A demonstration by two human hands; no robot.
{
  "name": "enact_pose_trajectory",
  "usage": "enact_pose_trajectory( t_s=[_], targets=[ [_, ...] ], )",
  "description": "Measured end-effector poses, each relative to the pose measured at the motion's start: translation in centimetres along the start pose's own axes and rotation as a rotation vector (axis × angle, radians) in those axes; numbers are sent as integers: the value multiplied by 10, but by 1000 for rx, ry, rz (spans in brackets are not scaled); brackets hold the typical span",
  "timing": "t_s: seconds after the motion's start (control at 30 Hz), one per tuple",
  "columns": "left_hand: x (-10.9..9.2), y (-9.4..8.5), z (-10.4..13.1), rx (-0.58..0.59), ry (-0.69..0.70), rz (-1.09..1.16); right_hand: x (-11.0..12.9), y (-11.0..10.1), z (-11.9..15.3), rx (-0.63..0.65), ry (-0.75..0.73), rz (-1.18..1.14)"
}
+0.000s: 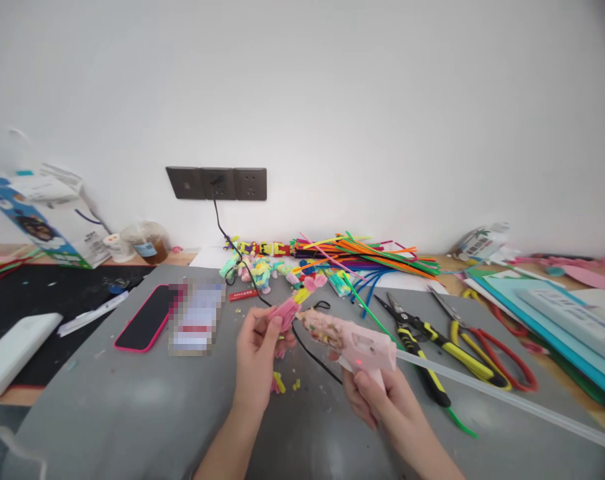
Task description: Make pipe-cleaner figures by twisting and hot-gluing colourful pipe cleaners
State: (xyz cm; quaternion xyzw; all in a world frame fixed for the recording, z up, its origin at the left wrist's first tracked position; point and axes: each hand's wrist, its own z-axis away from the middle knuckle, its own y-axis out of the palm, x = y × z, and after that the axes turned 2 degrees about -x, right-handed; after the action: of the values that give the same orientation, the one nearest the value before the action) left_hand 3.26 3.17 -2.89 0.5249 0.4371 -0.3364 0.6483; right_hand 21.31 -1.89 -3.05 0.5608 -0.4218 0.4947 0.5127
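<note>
My right hand (377, 393) is wrapped round the handle of a pink hot glue gun (365, 347), whose red light is lit. A long clear glue stick (487, 387) sticks out of its back. The crusted nozzle points left, at or very near a pink and yellow pipe cleaner piece (285, 313). My left hand (259, 340) pinches that fuzzy piece between thumb and fingers. Whether the nozzle touches it, I cannot tell. Small pink and yellow scraps (279, 382) lie on the grey mat (157, 413) below.
Behind are pastel fuzzy pieces (262, 273) and bundled pipe cleaners (382, 257). Pliers (422, 347) and red-handled scissors (502, 360) lie right; a phone (145, 320) lies left. A black cord (222, 223) runs from the wall socket (217, 183). A drink cup (149, 248) stands back left.
</note>
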Motion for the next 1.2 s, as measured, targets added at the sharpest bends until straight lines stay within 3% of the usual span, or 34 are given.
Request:
enact_pose_trajectory(
  t_s=[0.23,0.6,0.87,1.2],
  targets=[
    [-2,0,5,5,92,-70,2,4,0,41,21,40],
    [-1,-1,6,-11,117,-104,-9,-2,0,-104,-23,62],
    [-4,2,7,-13,153,-146,-7,-7,7,-24,19,209],
    [-5,4,8,-33,165,-152,-7,-7,6,-80,9,255]
  ],
)
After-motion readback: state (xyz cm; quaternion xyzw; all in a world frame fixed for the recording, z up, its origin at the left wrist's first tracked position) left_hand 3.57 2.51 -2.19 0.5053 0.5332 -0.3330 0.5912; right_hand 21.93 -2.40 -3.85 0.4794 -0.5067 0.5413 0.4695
